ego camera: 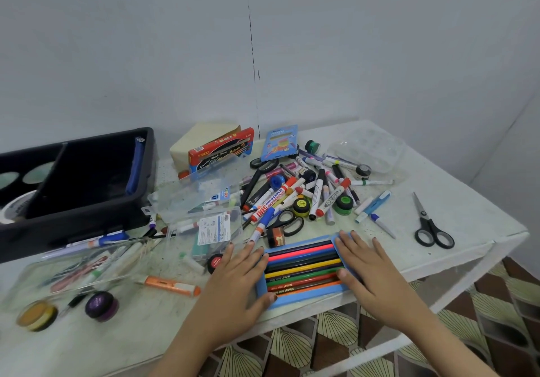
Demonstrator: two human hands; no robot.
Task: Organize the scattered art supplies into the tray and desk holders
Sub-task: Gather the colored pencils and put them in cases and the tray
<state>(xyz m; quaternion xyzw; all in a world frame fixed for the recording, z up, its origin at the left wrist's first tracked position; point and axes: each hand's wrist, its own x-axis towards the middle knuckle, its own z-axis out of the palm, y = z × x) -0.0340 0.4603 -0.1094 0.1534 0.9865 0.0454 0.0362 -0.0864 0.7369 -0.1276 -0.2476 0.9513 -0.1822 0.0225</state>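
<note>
Near edge of the table (438,230): my left hand (236,277) and right hand (365,265) press flat, fingers straight, on opposite ends of the open blue pencil box (306,296), apparently squaring its pencils (304,262). Next, likely: carry it level to the black tray (73,230) beyond, left of the marker pile (295,192).

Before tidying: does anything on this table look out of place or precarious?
Markers lie in a heap while the black tray is mostly empty. The blue pencil box, under the left hand and right hand, sits at the table's front edge, and one pair of scissors lies alone at right.
</note>
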